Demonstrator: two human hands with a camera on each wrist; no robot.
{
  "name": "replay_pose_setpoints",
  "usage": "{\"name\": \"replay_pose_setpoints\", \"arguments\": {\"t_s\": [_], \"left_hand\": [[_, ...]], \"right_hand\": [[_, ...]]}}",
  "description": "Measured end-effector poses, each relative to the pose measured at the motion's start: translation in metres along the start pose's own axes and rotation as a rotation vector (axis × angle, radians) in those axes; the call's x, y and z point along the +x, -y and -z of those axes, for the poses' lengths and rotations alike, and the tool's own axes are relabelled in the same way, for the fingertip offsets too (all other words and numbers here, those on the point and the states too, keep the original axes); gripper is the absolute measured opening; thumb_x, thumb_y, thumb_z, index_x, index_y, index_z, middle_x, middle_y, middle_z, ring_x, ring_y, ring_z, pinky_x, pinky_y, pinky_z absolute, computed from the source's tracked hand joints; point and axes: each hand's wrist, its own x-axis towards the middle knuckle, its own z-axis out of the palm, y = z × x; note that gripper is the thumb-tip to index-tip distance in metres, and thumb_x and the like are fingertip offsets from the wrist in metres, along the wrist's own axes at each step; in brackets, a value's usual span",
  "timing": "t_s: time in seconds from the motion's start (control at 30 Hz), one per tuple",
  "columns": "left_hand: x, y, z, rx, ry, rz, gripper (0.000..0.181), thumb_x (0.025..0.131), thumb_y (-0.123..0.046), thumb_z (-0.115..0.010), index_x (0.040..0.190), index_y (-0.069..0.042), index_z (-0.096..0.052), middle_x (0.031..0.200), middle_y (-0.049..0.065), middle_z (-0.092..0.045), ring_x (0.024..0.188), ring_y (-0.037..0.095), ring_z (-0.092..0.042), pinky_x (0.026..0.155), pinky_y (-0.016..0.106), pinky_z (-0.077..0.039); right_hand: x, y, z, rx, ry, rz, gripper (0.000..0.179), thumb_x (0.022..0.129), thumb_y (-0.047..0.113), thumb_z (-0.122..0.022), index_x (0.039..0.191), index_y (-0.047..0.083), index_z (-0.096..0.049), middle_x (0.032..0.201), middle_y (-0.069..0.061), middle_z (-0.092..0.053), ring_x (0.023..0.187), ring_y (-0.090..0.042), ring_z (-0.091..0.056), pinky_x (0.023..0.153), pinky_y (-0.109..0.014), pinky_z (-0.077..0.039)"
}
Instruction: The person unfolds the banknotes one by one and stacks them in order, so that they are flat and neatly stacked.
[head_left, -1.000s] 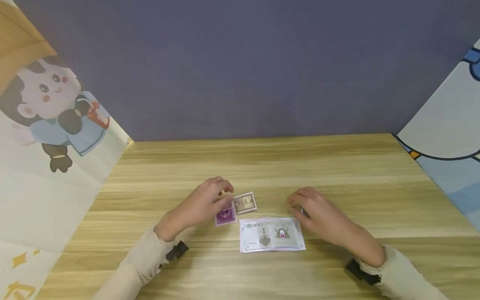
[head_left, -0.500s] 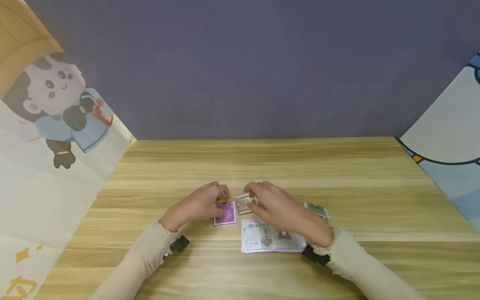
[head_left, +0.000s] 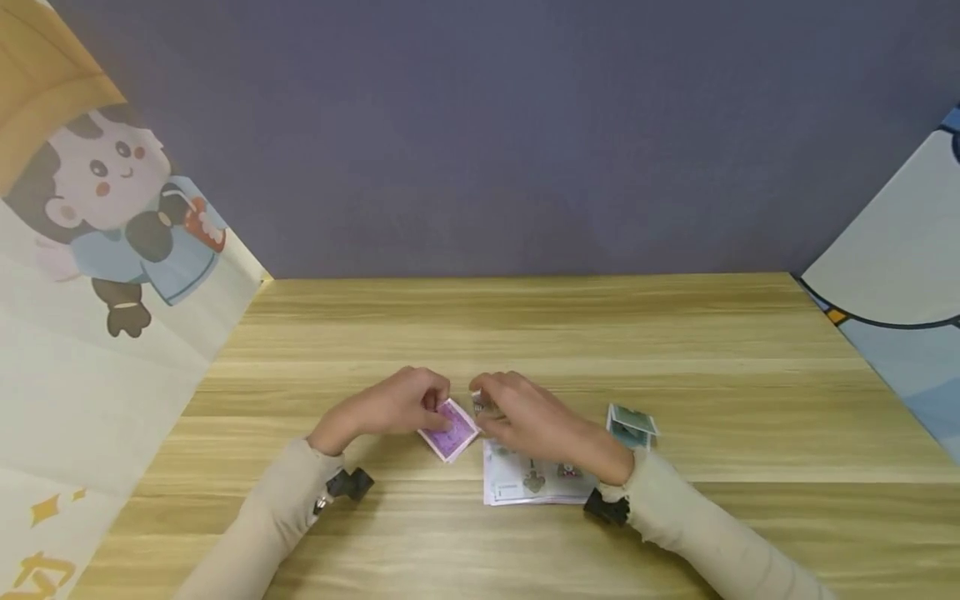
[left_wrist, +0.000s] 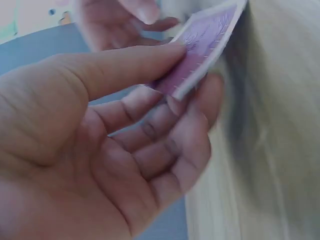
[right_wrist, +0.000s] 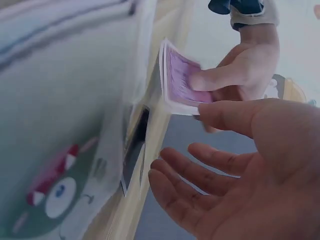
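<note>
My left hand (head_left: pixel 392 410) pinches a small stack of folded purple banknotes (head_left: pixel 450 432), thumb on top and fingers beneath. In the left wrist view the purple notes (left_wrist: pixel 205 47) are tilted. My right hand (head_left: pixel 532 423) reaches over a small folded brown banknote (head_left: pixel 478 404) and mostly covers it in the head view. Seen from the right wrist, this hand's thumb and fingers are spread apart with nothing between them. The folded note (right_wrist: pixel 135 150) stands a little beyond its fingertips. Under the right wrist lies a pile of larger pale banknotes (head_left: pixel 517 490).
A folded green banknote (head_left: pixel 632 423) lies half sprung up to the right of the pale pile. All of it is on a wood-grain table (head_left: pixel 420 533). A dark panel (head_left: pixel 525 150) rises at the back edge, with printed cartoon walls at both sides.
My right hand has moved left from the green note to the brown one, uncovering the green note. My left hand now grips the purple notes, which have turned at an angle.
</note>
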Motion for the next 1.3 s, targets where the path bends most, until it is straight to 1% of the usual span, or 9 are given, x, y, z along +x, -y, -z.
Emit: {"name": "replay_pose_setpoints", "arguments": {"t_s": [0.2, 0.33, 0.47, 0.57, 0.8, 0.87, 1.0, 1.17, 1.3], "left_hand": [[-0.001, -0.004, 0.012, -0.221, -0.009, -0.076, 0.026, 0.089, -0.009, -0.074, 0.077, -0.008, -0.051, 0.074, 0.003, -0.065, 0.063, 0.013, -0.059, 0.053, 0.028, -0.053], [0.000, -0.006, 0.015, -0.377, 0.026, -0.169, 0.023, 0.095, -0.013, -0.067, 0.081, -0.004, -0.050, 0.082, 0.008, -0.067, 0.073, 0.020, -0.065, 0.064, 0.036, -0.058], [-0.002, -0.006, 0.018, -0.562, 0.133, -0.281, 0.035, 0.105, -0.029, -0.050, 0.095, 0.004, -0.057, 0.089, 0.017, -0.064, 0.078, 0.028, -0.064, 0.071, 0.042, -0.058], [-0.001, -0.008, 0.016, -0.635, 0.172, -0.294, 0.046, 0.106, -0.040, -0.046, 0.108, 0.004, -0.058, 0.096, 0.018, -0.063, 0.083, 0.025, -0.063, 0.078, 0.047, -0.056], [0.005, -0.022, -0.002, -0.718, 0.171, -0.243, 0.048, 0.101, -0.034, -0.057, 0.137, -0.004, -0.043, 0.125, 0.019, -0.063, 0.111, 0.032, -0.062, 0.095, 0.047, -0.051], [0.006, -0.026, -0.008, -0.731, 0.165, -0.237, 0.053, 0.101, -0.030, -0.059, 0.144, -0.007, -0.039, 0.124, 0.019, -0.064, 0.107, 0.032, -0.064, 0.090, 0.042, -0.054], [0.010, -0.034, -0.017, -0.702, 0.120, -0.245, 0.048, 0.100, -0.026, -0.060, 0.141, -0.004, -0.046, 0.112, 0.018, -0.067, 0.092, 0.028, -0.064, 0.077, 0.039, -0.057], [0.004, -0.039, -0.014, -0.638, 0.076, -0.236, 0.044, 0.099, -0.024, -0.062, 0.138, -0.008, -0.048, 0.114, 0.014, -0.065, 0.101, 0.027, -0.065, 0.088, 0.046, -0.055], [-0.003, -0.041, -0.004, -0.590, 0.050, -0.214, 0.042, 0.098, -0.019, -0.064, 0.136, -0.006, -0.050, 0.116, 0.013, -0.066, 0.107, 0.029, -0.065, 0.094, 0.050, -0.053]], "right_hand": [[0.001, -0.003, 0.012, 0.215, 0.002, -0.015, 0.016, 0.099, 0.023, -0.064, 0.108, 0.010, -0.067, 0.094, 0.000, -0.070, 0.083, -0.011, -0.065, 0.071, -0.024, -0.055], [0.000, -0.005, 0.025, 0.371, -0.028, 0.019, 0.010, 0.097, 0.016, -0.065, 0.090, 0.011, -0.068, 0.084, -0.003, -0.071, 0.076, -0.020, -0.067, 0.069, -0.027, -0.056], [-0.004, -0.003, 0.039, 0.484, -0.005, 0.060, 0.012, 0.099, 0.013, -0.062, 0.092, 0.008, -0.071, 0.086, -0.005, -0.073, 0.080, -0.025, -0.069, 0.076, -0.036, -0.059], [-0.008, 0.002, 0.048, 0.502, 0.012, 0.086, 0.015, 0.100, 0.013, -0.059, 0.098, 0.007, -0.072, 0.089, -0.002, -0.074, 0.081, -0.023, -0.070, 0.077, -0.041, -0.059], [-0.018, 0.010, 0.052, 0.399, -0.043, 0.089, 0.016, 0.098, 0.010, -0.062, 0.110, 0.005, -0.071, 0.093, 0.002, -0.074, 0.082, -0.016, -0.070, 0.076, -0.031, -0.060], [-0.022, 0.011, 0.052, 0.367, -0.078, 0.073, 0.021, 0.096, 0.008, -0.064, 0.117, 0.006, -0.068, 0.090, 0.002, -0.073, 0.081, -0.012, -0.070, 0.075, -0.028, -0.059], [-0.033, 0.010, 0.054, 0.330, -0.147, 0.064, 0.039, 0.094, 0.005, -0.066, 0.133, 0.008, -0.057, 0.082, 0.006, -0.071, 0.074, -0.007, -0.068, 0.068, -0.026, -0.057], [-0.051, 0.004, 0.057, 0.291, -0.224, 0.097, 0.029, 0.092, 0.004, -0.068, 0.121, 0.007, -0.062, 0.074, 0.009, -0.068, 0.066, -0.006, -0.063, 0.060, -0.026, -0.054], [-0.066, 0.000, 0.062, 0.253, -0.241, 0.061, 0.018, 0.092, 0.005, -0.068, 0.109, 0.011, -0.069, 0.070, 0.013, -0.065, 0.065, -0.004, -0.060, 0.059, -0.025, -0.053]]}}
